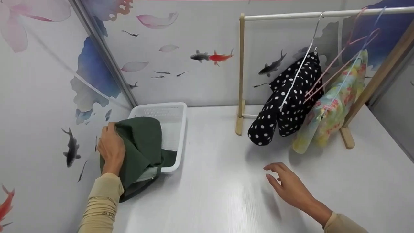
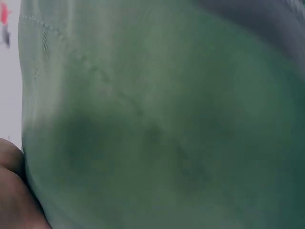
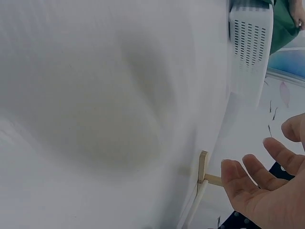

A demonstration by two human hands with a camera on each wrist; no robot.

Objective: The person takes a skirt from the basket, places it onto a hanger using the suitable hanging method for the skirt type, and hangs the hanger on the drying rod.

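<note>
Dark green cloth (image 1: 139, 136) hangs from the left hand (image 1: 111, 145), which grips it over the left part of a white basket (image 1: 183, 129). Part of the cloth lies inside the basket, and a dark edge droops past its front. In the left wrist view the green cloth (image 2: 152, 119) fills nearly everything, with a bit of the left hand (image 2: 16, 191) at the lower left edge. The right hand (image 1: 289, 187) is held above the white table, fingers loosely bent and holding nothing; the right wrist view shows the same hand (image 3: 267, 186) with its fingers apart.
A rack with a white rail (image 1: 284, 15) and wooden legs stands at the right. On it hang a black polka-dot garment (image 1: 299, 87), a pastel floral garment (image 1: 336, 103), and pink and blue hangers. Printed walls enclose the white table (image 1: 207, 181) behind and at the left.
</note>
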